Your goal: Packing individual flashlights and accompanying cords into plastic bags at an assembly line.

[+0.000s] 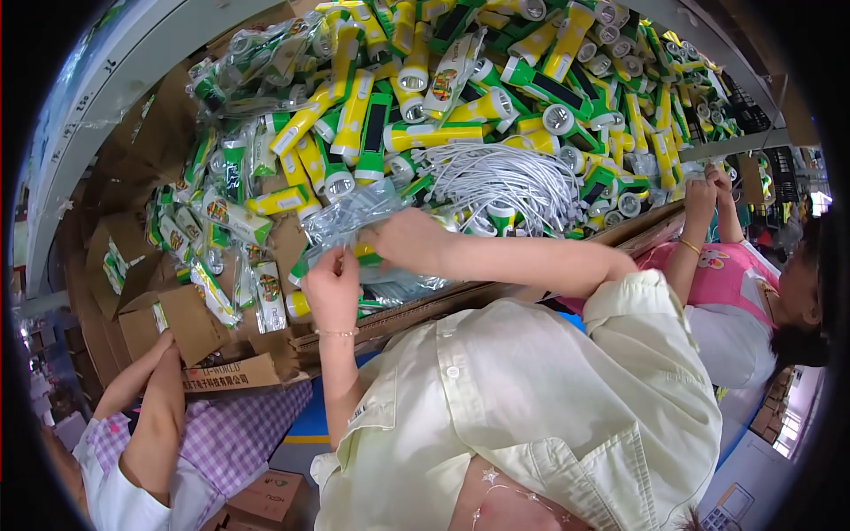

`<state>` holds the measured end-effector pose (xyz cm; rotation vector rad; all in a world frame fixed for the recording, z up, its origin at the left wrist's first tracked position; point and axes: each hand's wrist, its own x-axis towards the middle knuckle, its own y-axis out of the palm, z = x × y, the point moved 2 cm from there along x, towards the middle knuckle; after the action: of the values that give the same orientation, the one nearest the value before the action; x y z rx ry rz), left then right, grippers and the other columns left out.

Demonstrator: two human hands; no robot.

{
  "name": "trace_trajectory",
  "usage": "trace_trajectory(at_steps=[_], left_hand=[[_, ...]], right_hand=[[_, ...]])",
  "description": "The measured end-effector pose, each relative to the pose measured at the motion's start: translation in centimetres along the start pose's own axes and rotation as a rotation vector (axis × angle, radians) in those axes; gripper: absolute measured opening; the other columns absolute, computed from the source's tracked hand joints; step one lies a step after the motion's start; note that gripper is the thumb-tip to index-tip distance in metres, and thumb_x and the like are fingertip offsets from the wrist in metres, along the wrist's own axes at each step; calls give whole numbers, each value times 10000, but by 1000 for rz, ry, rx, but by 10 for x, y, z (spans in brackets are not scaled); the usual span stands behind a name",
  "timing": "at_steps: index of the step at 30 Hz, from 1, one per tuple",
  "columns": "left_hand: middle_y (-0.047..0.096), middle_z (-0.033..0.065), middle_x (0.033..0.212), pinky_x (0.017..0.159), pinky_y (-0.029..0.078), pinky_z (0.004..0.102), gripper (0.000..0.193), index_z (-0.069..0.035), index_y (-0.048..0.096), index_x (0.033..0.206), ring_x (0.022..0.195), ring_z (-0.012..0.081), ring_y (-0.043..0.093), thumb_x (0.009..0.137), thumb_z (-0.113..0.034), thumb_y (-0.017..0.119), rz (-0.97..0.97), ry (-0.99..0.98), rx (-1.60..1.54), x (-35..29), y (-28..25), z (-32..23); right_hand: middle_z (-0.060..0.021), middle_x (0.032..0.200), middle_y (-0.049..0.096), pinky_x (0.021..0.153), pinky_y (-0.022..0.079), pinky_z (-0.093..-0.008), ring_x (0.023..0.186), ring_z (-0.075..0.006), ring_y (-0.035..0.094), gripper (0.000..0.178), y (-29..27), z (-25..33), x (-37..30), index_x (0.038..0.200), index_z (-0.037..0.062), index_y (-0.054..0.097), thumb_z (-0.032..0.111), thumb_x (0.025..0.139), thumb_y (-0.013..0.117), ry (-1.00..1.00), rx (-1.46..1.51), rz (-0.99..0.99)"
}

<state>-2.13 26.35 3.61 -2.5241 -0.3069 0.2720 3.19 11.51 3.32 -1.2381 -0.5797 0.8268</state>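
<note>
Over the near edge of the cardboard-lined bench, my left hand [333, 288] and my right hand [409, 243] work close together. Thumb and fingers of the left are pinched; the right is curled, its fingertips partly hidden. What exactly they grip is too small to make out. Between them shows part of a yellow and green flashlight [367, 255]. Just beyond lie clear plastic bags [352, 215], and more clear plastic [403, 288] sits under my right forearm.
Loose yellow and green flashlights [434, 134] heap across the bench. White cables [505, 181] lie bundled at the middle. Bagged flashlights [232, 217] pile at left, beside an open cardboard box [177, 323]. Co-workers' hands show at lower left [159, 367] and right [708, 186].
</note>
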Motion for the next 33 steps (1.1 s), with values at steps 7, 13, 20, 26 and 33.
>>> trace_trajectory(at_steps=[7,13,20,26,33], left_hand=[[544,23,525,370,380,217,195,32,637,794,403,73,497,861,-142,579,55,-154,-134,5,7,43],[537,17,520,373,373,208,216,25,635,773,402,69,492,867,-163,585,95,-160,-147,15,8,38],[514,0,483,363,354,211,275,9,633,683,385,65,480,857,-204,618,57,-166,-177,13,8,46],[505,0,471,362,343,224,261,14,647,687,385,70,473,846,-193,630,81,-92,-222,18,11,67],[521,161,526,464,386,310,224,29,643,811,434,178,510,810,-194,623,-57,25,32,15,10,59]], right_hand=[[-57,807,618,621,484,-374,718,-276,615,157,-48,-136,-57,821,106,688,236,735,667,454,58,-331],[-84,752,639,626,488,-352,707,-265,618,117,-53,-161,-86,807,78,689,171,737,677,391,-4,-277],[-55,777,640,547,463,-199,626,-109,591,131,-159,-37,-36,900,-21,684,7,772,672,73,1132,-705],[-30,750,634,616,504,-272,708,-197,623,93,-5,5,7,838,132,720,139,756,677,-83,906,-574],[-26,700,610,549,486,-296,709,-204,635,50,19,-30,-15,728,127,657,115,706,614,118,-146,-150]])
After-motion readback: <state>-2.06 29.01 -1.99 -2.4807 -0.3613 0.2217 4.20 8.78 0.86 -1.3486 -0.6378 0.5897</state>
